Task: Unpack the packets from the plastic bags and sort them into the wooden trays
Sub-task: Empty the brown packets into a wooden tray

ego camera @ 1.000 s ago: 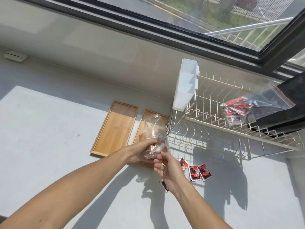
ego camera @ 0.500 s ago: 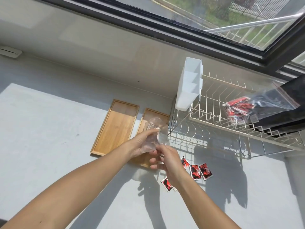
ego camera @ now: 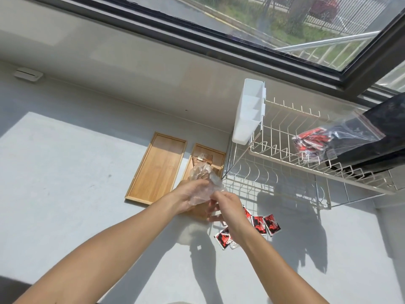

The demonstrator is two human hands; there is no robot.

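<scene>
Overhead, from the head camera, no brand name or lettering can be read on anything: the red packets (ego camera: 259, 224) on the counter (ego camera: 65, 183) carry black and white artwork, but any print on them is too small to make out.

Both hands meet over the near end of the right wooden tray (ego camera: 215, 159). The left hand (ego camera: 188, 196) has its fingers clenched around a crumpled clear plastic bag (ego camera: 203, 181), which bunches upward from the fist; whether anything remains inside it I cannot tell. The right hand (ego camera: 228, 207) pinches the bag's edge with its fingers (ego camera: 215, 195), closed on the plastic. Through and beyond the bag, brownish packets (ego camera: 203, 160) lie in the right tray, partly hidden.

The left wooden tray (ego camera: 157, 167) lies just beside the right one, nothing in it, half in sunlight. Both trays run with their long axes away from the person toward the wall, tilted slightly rightward, parallel to each other.

The red packets lie flat and scattered on the counter under and just right of the right wrist, each turned at its own angle, between the tray and the dish rack's shadow.

A white wire dish rack (ego camera: 306, 163) stands to the right of the trays, a white plastic caddy (ego camera: 248, 110) hooked on its left end. On the rack's upper tier rests a second clear zip bag (ego camera: 335, 139), lying on its side, with red packets bunched at its left end
</scene>
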